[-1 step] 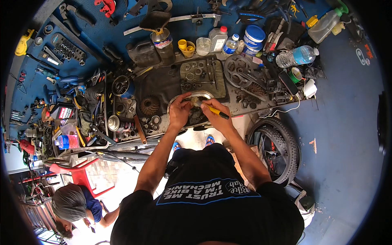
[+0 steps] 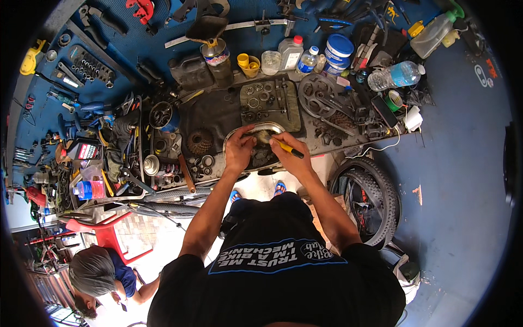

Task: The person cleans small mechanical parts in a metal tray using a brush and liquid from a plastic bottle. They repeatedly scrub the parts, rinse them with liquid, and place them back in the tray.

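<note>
Both hands work over a metal pan point(image 2: 279, 127) with a pale rim and dark contents, at the bench's front edge. My right hand point(image 2: 290, 155) is closed round the yellow handle of a brush point(image 2: 289, 148). The brush's pale bristles lie between my two hands and look smeared. On the pan's left side my left hand point(image 2: 238, 148) has thumb and fingers drawn together by the bristles. Whatever it pinches is too small and dark to make out. A rear sprocket cassette point(image 2: 200, 140) lies left of the pan.
Small rings and rods lie on a mat point(image 2: 294, 111) behind the pan. A crankset point(image 2: 316, 95) and another cassette point(image 2: 342, 124) sit to the right. Bottles and tubs line the back. Tyres point(image 2: 376, 196) stand below right; another person point(image 2: 101, 272) is at lower left, by a red chair point(image 2: 111, 231).
My right hand and the brush have shifted slightly to the right, and the bristles are more blurred. The left hand stays nearly in place.
</note>
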The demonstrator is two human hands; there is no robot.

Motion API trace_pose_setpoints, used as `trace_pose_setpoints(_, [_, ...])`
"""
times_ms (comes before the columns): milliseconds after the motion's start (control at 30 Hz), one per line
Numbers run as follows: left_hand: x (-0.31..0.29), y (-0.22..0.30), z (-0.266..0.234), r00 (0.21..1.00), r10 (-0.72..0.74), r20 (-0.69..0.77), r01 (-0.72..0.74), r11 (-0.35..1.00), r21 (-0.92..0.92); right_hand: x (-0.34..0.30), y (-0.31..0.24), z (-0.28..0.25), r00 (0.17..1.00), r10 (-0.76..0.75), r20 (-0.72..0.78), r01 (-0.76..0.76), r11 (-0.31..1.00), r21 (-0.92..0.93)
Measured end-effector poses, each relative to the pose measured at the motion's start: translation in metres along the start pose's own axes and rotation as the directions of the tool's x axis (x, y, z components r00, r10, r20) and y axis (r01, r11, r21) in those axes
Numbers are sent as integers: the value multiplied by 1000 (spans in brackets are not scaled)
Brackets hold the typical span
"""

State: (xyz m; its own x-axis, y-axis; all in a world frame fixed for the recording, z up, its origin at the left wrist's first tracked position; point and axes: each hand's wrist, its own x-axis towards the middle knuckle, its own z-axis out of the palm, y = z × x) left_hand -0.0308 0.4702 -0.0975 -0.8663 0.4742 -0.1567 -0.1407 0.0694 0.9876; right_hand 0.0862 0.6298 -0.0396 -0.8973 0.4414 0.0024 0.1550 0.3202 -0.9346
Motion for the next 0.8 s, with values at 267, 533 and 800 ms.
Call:
trace_pose_setpoints(267, [-2, -18, -4, 998, 69, -1, -68, 997, 43, -3, 7, -3, 999, -40, -8, 40, 999, -25])
trace_pose_setpoints(533, [-14, 99, 1, 851, 487, 195, -484, 586, 650, -18, 3, -20, 998, -63, 5, 62, 974, -216])
trace_pose_setpoints(800, [17, 29, -12, 945, 262, 197, -327, 722, 610, -33, 12, -16, 994, -107, 12, 107, 974, -201])
